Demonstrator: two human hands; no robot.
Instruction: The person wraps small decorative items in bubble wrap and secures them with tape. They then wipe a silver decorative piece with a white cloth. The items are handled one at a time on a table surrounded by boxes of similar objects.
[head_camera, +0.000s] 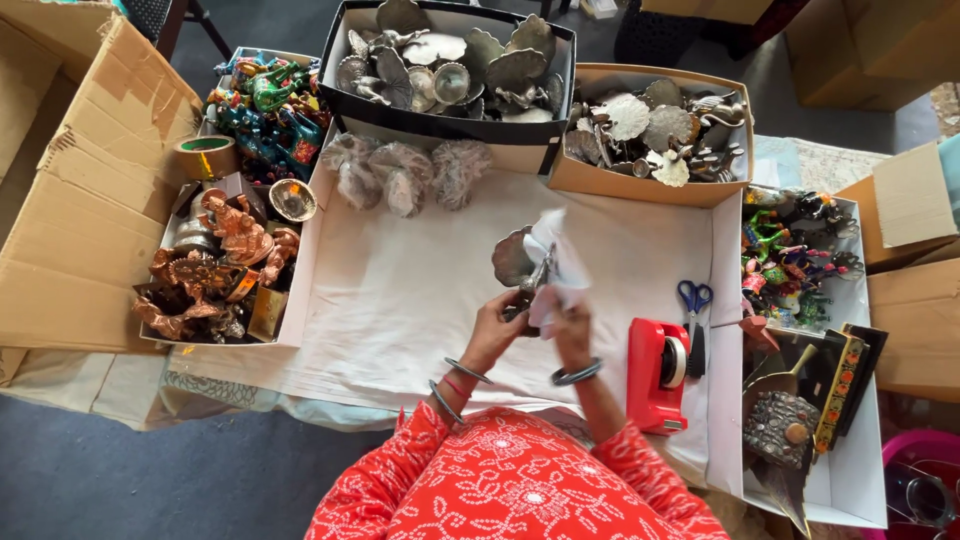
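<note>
Frame centre: left hand (497, 322) grip closed on metal figurine (522, 268), right hand (567, 322) grip pinching white paper (558, 262) against it, both above bench (420, 300). Red tape dispenser (657, 375) and blue scissors (694, 312) lie right. Wrapped bundles (400, 172) above centre, black box of metal pieces (447, 70) at top.

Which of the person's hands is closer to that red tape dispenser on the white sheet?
The right hand. It holds white paper just left of the red tape dispenser, with a short gap between them. The left hand, gripping the silver peacock figure, sits farther left, beyond the right hand.
</note>
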